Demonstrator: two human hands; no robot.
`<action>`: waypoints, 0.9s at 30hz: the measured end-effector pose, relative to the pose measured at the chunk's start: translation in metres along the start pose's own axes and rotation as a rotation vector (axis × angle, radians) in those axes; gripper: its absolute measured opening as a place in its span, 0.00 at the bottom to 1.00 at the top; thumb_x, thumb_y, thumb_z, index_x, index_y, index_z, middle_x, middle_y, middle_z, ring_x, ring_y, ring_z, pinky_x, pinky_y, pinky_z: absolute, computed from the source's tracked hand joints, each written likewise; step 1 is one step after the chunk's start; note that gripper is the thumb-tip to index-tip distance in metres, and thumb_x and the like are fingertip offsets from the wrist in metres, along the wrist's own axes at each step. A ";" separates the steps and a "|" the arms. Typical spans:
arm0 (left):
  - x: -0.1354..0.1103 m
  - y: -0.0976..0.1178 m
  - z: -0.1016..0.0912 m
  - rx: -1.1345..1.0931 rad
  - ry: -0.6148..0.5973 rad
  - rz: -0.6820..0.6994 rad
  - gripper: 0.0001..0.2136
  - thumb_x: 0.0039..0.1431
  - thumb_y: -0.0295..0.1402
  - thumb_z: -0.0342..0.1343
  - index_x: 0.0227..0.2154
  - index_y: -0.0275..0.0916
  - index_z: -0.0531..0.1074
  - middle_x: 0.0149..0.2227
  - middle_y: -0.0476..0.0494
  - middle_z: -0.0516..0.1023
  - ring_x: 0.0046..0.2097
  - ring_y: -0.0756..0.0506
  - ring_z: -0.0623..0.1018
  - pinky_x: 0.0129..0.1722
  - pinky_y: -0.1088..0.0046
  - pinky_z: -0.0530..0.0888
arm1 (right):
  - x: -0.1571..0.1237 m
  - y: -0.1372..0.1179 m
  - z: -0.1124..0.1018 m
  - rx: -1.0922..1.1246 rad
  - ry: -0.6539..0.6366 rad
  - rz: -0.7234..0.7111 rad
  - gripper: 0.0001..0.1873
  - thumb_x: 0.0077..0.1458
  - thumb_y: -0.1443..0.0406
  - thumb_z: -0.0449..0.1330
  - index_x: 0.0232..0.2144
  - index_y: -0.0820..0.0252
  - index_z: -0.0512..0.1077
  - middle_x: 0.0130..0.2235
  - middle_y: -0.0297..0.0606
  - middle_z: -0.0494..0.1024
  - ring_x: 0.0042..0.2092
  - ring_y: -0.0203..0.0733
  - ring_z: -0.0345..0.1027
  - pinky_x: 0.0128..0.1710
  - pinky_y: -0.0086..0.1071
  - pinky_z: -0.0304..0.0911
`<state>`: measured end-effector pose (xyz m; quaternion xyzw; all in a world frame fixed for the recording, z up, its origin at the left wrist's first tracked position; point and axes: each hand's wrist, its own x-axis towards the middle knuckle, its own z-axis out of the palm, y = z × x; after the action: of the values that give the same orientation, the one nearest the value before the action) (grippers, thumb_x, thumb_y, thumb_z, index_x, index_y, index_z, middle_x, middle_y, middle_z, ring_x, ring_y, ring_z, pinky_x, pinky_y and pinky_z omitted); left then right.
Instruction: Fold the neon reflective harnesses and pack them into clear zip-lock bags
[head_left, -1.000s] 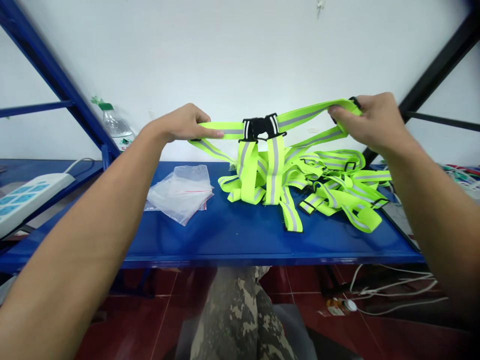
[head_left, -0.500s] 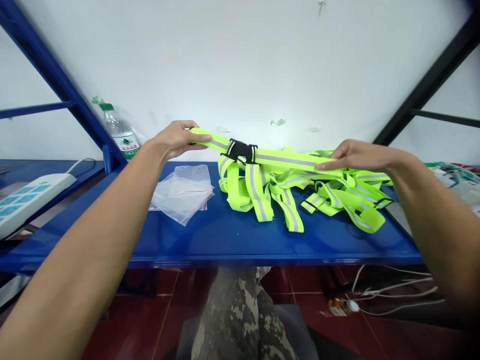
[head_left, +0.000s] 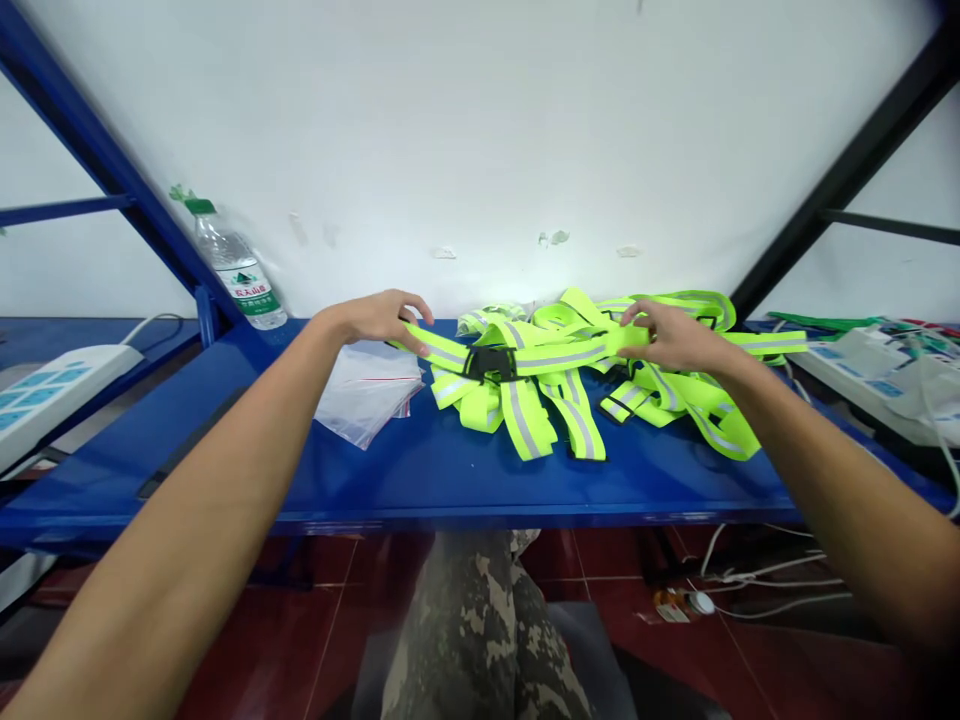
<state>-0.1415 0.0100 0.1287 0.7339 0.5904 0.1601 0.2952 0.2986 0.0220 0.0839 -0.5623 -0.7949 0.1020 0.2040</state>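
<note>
Neon-yellow reflective strap point(head_left: 555, 355) lay across a heap of matching straps point(head_left: 667, 400) on a blue steel shelf point(head_left: 450, 495); it looked light, limp and soft, best held either side of its stiff black plastic buckle point(head_left: 491, 362). The left hand point(head_left: 379, 320) curled over one end, its grip unclear, while the right hand point(head_left: 675, 338) pinched the webbing.

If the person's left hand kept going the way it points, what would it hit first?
The left hand is already at the yellow reflective strap, so that comes first; the black buckle lies just beyond, though depth is unclear.
</note>
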 end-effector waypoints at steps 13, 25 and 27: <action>0.013 0.035 0.037 0.304 -0.328 0.041 0.26 0.36 0.41 0.67 0.44 0.40 0.81 0.40 0.41 0.84 0.40 0.40 0.78 0.39 0.68 0.71 | 0.018 -0.068 0.028 -0.156 -0.336 -0.119 0.39 0.48 0.43 0.66 0.54 0.62 0.72 0.54 0.54 0.77 0.52 0.63 0.73 0.47 0.46 0.68; -0.010 0.080 -0.017 0.264 0.341 0.183 0.11 0.51 0.40 0.62 0.30 0.37 0.79 0.23 0.45 0.72 0.38 0.41 0.74 0.40 0.66 0.67 | 0.018 -0.084 -0.041 -0.139 0.130 -0.326 0.14 0.51 0.63 0.63 0.42 0.57 0.73 0.49 0.49 0.76 0.49 0.57 0.69 0.52 0.48 0.63; -0.010 0.086 -0.020 0.204 0.486 0.261 0.09 0.52 0.37 0.59 0.30 0.38 0.78 0.26 0.44 0.74 0.44 0.38 0.74 0.43 0.66 0.66 | 0.018 -0.090 -0.057 -0.208 0.295 -0.288 0.16 0.48 0.67 0.64 0.42 0.60 0.74 0.52 0.52 0.74 0.53 0.59 0.68 0.56 0.50 0.61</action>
<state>-0.0893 -0.0053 0.1987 0.7697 0.5575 0.3076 0.0468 0.2421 0.0043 0.1744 -0.4699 -0.8347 -0.0940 0.2715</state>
